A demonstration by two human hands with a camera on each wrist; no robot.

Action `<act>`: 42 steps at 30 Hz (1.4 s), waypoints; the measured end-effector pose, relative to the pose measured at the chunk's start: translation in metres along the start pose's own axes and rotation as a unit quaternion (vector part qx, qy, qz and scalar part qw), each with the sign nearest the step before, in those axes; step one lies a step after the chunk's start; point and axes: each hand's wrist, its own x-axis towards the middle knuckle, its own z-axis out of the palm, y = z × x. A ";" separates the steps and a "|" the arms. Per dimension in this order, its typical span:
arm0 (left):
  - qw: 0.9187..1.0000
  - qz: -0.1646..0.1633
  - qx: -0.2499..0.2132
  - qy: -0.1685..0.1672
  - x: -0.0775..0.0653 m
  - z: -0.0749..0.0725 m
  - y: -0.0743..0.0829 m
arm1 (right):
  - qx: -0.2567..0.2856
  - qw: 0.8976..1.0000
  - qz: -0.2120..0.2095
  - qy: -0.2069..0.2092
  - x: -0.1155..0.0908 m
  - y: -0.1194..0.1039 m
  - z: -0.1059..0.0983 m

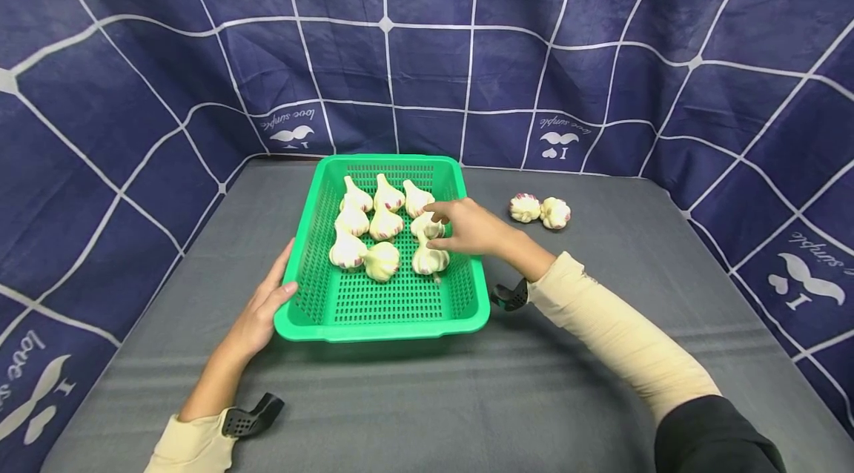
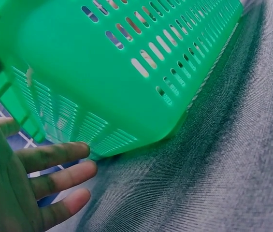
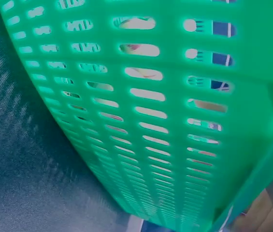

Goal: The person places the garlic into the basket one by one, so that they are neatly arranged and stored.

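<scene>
A green plastic basket (image 1: 383, 332) with slotted walls sits on the grey cloth, several white garlic bulbs (image 1: 382, 262) with purplish marks standing in rows inside it. My left hand (image 1: 263, 310) rests at the basket's left side, thumb on the rim; in the left wrist view its fingers (image 2: 61, 181) stretch out straight beside the slotted wall. Over the right side of the basket reaches my right hand (image 1: 470, 227), thumb and fingers apart above a garlic bulb (image 1: 430, 259) in the right-hand row. In the right wrist view the basket wall (image 3: 252, 121) hides most of that hand.
Two more garlic bulbs (image 1: 540, 211) lie side by side on the grey cloth (image 1: 600, 250), right of the basket. A navy curtain (image 1: 427, 65) with white grid lines rises behind and along both sides.
</scene>
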 end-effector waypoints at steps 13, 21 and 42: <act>1.000 0.001 -0.003 -0.002 0.000 0.000 0.001 | 0.022 0.993 -0.037 0.108 -0.014 0.002 -0.006; 1.000 0.002 -0.004 -0.002 0.000 0.000 0.001 | 0.038 0.989 -0.043 0.135 -0.022 0.008 -0.007; 1.000 0.004 -0.005 -0.002 -0.002 0.001 0.000 | 0.055 0.982 0.007 0.178 -0.051 0.039 -0.003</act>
